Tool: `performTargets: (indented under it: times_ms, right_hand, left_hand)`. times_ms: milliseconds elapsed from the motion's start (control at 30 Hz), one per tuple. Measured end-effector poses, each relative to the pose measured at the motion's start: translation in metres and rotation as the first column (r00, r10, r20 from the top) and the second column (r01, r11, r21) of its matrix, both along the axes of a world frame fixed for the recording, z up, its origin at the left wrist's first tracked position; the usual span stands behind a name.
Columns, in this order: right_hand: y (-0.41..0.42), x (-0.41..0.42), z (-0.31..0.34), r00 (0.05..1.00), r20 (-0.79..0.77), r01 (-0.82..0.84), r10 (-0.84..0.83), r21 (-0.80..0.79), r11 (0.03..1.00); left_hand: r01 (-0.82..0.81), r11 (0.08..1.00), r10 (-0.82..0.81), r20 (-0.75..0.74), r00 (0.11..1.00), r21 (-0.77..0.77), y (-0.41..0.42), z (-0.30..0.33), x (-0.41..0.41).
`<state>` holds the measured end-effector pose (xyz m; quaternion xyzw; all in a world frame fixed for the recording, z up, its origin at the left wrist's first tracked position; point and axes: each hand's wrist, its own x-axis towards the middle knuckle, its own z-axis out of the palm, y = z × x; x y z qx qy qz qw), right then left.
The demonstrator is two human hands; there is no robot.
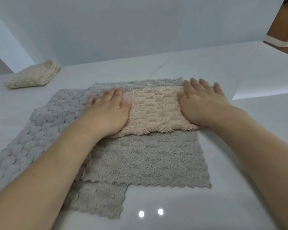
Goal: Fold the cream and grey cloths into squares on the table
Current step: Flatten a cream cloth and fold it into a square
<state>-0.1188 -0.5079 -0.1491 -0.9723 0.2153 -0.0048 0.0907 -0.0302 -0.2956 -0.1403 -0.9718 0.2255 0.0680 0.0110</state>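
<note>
A cream cloth [155,110], folded into a rectangle, lies on top of a flat grey cloth [150,160] in the middle of the table. My left hand [106,112] presses flat on the cream cloth's left end, fingers straight. My right hand [201,103] presses flat on its right end, fingers spread. A paler grey cloth [38,130] lies spread to the left, partly under my left forearm. Another grey cloth [100,200] pokes out at the front, beneath the others.
A folded cream cloth [33,76] sits at the far left of the white table [239,80]. A white wall rises behind the table. Brown boxes [284,30] show at the top right, past the table's edge.
</note>
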Motion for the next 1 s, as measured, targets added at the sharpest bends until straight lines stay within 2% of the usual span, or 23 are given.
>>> performTargets:
  times_ms: [67,133,200,267,367,433,467,533,567,600,667,767,833,933,1000]
  right_hand:
    - [0.003,0.001,0.004,0.998,0.051,0.030,-0.027,-0.063,0.998]
    - [0.014,0.004,0.008,0.991,0.120,-0.049,0.059,-0.084,0.995]
    - [0.025,0.004,0.007,0.986,0.081,-0.142,0.143,-0.018,0.990]
    - [0.020,0.002,0.002,0.990,0.013,-0.140,0.139,0.028,0.990]
    - [0.002,-0.001,-0.001,1.000,-0.022,-0.001,0.001,0.007,1.000]
    - [0.000,-0.001,0.003,0.997,-0.008,0.079,-0.079,-0.028,0.997]
    - [0.003,0.001,0.006,0.997,0.023,0.079,-0.078,-0.053,0.995]
    - [0.016,0.004,0.011,0.997,0.082,0.011,-0.006,-0.061,0.998]
    - [0.022,0.004,0.012,0.995,0.087,-0.040,0.044,-0.043,0.998]
    - [0.025,0.005,0.011,0.994,0.066,-0.083,0.085,-0.026,0.996]
    - [0.022,0.004,0.006,0.995,-0.004,-0.103,0.103,-0.003,0.995]
    - [0.003,0.000,0.001,0.999,-0.049,0.005,-0.007,-0.042,0.999]
    - [-0.007,-0.002,0.005,0.984,-0.071,0.154,-0.161,-0.102,0.983]
    - [-0.009,-0.007,0.021,0.930,-0.096,0.339,-0.354,-0.144,0.930]
    - [-0.004,-0.009,0.033,0.925,-0.129,0.341,-0.358,-0.136,0.930]
  left_hand:
    - [-0.052,0.999,0.051,0.101,0.994,0.006,-0.003,0.004,-0.006]
    - [0.079,0.992,-0.060,0.190,0.980,-0.094,-0.019,0.005,-0.020]
    - [0.218,0.967,-0.197,0.155,0.968,-0.135,-0.031,0.001,-0.029]
    - [0.244,0.966,-0.239,0.062,0.969,-0.087,-0.027,-0.003,-0.020]
    - [0.099,0.995,-0.100,-0.043,0.994,-0.018,-0.004,-0.001,0.003]
    - [-0.009,1.000,0.009,-0.021,1.000,0.017,0.002,0.004,0.008]
    - [-0.023,1.000,0.023,0.039,0.999,0.008,0.000,0.007,0.006]
    - [0.051,0.995,-0.036,0.164,0.986,-0.084,-0.012,0.010,-0.005]
    - [0.114,0.984,-0.090,0.168,0.982,-0.140,-0.019,0.010,-0.011]
    - [0.174,0.971,-0.153,0.134,0.979,-0.164,-0.025,0.009,-0.016]
    - [0.237,0.967,-0.234,0.042,0.971,-0.097,-0.029,0.002,-0.019]
    - [0.179,0.983,-0.180,-0.022,0.983,-0.042,-0.018,-0.004,-0.005]
    - [0.076,0.995,-0.075,0.019,0.997,-0.061,-0.008,-0.004,0.007]
    - [0.026,0.992,-0.005,0.171,0.985,-0.123,-0.004,0.002,0.014]
    - [0.052,0.970,-0.012,0.168,0.986,-0.238,-0.010,0.011,0.007]
